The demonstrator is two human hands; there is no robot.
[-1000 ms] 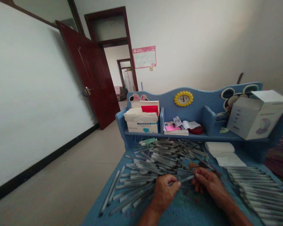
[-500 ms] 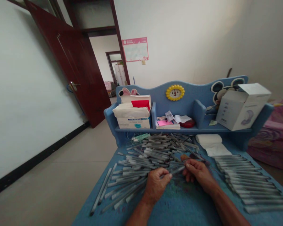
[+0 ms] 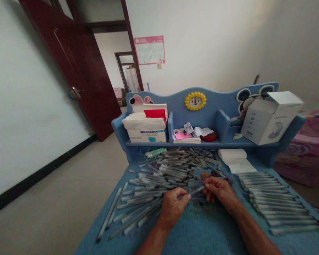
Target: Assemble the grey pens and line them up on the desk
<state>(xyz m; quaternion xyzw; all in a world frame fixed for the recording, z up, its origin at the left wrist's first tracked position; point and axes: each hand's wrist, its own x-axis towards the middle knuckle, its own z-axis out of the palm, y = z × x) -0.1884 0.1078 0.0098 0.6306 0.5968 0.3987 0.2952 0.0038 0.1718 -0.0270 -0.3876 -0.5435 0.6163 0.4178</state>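
1. Holding one pen (image 3: 197,190) slantwise between both hands, over the table (image 3: 215,233), right at the near side of the loose pile.
2. With the left hand (image 3: 173,206), pinching the lower end of that pen between thumb and curled forefinger: grip closed on it.
3. With the right hand (image 3: 220,192), pinching the upper end in bent fingers: grip closed on it too, but too small to tell whether also holding a cap.
4. Probably partway through with this pen; impossible to tell whether complete.
5. To the right, showing a neat row of pens (image 3: 279,202), laid side by side on the table; likely to be counted as done, judging by the order.
6. Leftward and beyond, showing a loose pile of pens (image 3: 172,173), overlapping at mixed angles; likely to be counted as left, and apparently more than in the row.
7. Near the table's left edge, showing two pens (image 3: 108,215) lying beside the pile; cannot tell whether done.
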